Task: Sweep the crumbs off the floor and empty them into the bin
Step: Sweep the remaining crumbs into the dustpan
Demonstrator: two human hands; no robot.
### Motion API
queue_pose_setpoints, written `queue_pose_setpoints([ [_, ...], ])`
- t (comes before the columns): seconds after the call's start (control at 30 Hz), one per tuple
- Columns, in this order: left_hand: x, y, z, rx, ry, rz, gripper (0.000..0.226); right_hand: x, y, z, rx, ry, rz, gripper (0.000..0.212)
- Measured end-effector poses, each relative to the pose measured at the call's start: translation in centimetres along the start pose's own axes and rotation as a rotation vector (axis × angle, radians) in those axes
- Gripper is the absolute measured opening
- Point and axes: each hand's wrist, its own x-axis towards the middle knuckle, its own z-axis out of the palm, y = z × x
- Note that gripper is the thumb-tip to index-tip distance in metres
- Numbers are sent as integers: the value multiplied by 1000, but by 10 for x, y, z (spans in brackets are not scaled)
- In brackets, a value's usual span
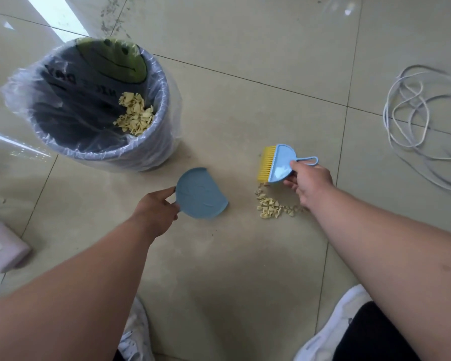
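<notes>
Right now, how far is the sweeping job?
Partly done: some crumbs already lie in the bin. In hand: the left hand holds the dustpan, the right hand holds the brush. Left: a pile on the floor, to sweep up and empty.

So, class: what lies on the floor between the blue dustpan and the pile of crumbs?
Head view: only bare tile separates the dustpan from the crumbs; nothing lies there.
</notes>
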Motion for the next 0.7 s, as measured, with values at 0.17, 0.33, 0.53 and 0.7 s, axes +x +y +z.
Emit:
queue_pose_setpoints([
  [0.17,-7,10,8,36,-19,29,49,5,-48,-16,-345,160,-407,18],
  [0.33,-10,7,16,114,-49,45,52,15,-37,-21,-749,10,-632,35],
  [0.53,-11,6,21,158,-66,68,55,-10,11,-17,-1146,-252,-869,32],
  [0.7,-12,11,25,171,-79,78,55,-40,47,-31,-1314,-363,-953,36],
])
